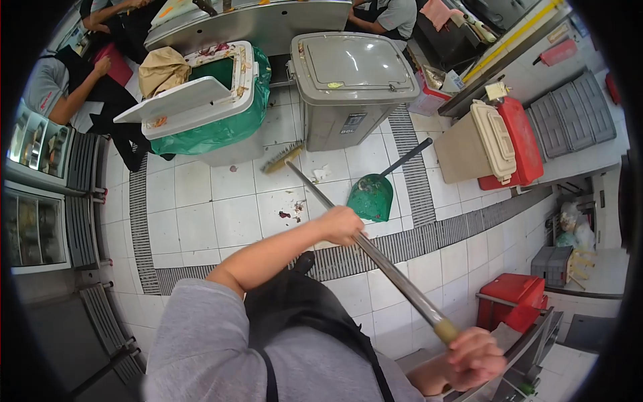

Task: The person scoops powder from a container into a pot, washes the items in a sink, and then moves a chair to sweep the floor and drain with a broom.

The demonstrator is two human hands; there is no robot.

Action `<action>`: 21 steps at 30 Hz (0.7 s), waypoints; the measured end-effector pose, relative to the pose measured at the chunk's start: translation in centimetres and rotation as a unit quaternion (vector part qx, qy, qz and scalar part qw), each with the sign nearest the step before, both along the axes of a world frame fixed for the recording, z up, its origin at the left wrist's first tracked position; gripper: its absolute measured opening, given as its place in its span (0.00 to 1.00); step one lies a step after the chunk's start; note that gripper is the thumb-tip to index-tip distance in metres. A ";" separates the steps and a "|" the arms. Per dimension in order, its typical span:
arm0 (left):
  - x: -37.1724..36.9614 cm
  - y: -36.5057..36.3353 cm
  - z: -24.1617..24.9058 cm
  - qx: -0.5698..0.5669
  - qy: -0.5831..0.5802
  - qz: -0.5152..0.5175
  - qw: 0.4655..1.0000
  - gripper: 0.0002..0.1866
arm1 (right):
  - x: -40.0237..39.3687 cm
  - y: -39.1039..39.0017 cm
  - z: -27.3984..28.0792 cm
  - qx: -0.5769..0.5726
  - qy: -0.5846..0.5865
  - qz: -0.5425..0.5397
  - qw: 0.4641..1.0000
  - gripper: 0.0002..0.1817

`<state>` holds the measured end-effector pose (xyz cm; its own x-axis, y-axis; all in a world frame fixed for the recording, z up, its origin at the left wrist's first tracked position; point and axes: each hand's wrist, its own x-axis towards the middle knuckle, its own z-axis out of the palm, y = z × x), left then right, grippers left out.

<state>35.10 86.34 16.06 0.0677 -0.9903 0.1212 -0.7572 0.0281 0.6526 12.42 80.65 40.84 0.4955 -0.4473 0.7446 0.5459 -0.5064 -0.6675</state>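
Note:
A long-handled broom (395,273) slants across the view, its bristled head (281,159) on the white tiled floor between two bins. My left hand (341,224) is wrapped round the middle of the metal handle. Near its top end, by a yellowish collar, my right hand (474,358) is closed on it as well. Dark red food scraps (289,214) and a white scrap (321,173) lie on the tiles close to the broom head. A green dustpan (371,197) with a dark handle rests on the floor to the right, some debris inside it.
Ahead stand a white bin (194,127) with a green liner and a lidded grey bin (355,87). Beige (472,144) and red containers line the right side. Floor drain grates (429,234) cross the tiles. Co-workers (74,94) are at the upper left and top.

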 end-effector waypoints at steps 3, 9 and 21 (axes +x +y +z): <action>4.0 1.0 -0.5 -0.062 0.011 0.033 0.998 0.15 | 2.9 2.0 -2.2 -0.020 -0.035 -0.003 0.999 0.11; 12.5 1.1 -8.3 -0.110 0.000 0.089 0.990 0.18 | 10.3 1.7 -11.0 -0.022 0.141 0.048 0.989 0.06; 4.8 1.6 -8.0 -0.008 0.102 0.175 0.979 0.26 | 9.6 2.0 -5.0 0.126 0.187 0.028 0.974 0.06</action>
<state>39.94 87.99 8.08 0.4270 -0.9002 0.0857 -0.5764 -0.1980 0.7928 22.00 82.61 35.83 0.7402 -0.5564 0.3775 0.2632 -0.2768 -0.9242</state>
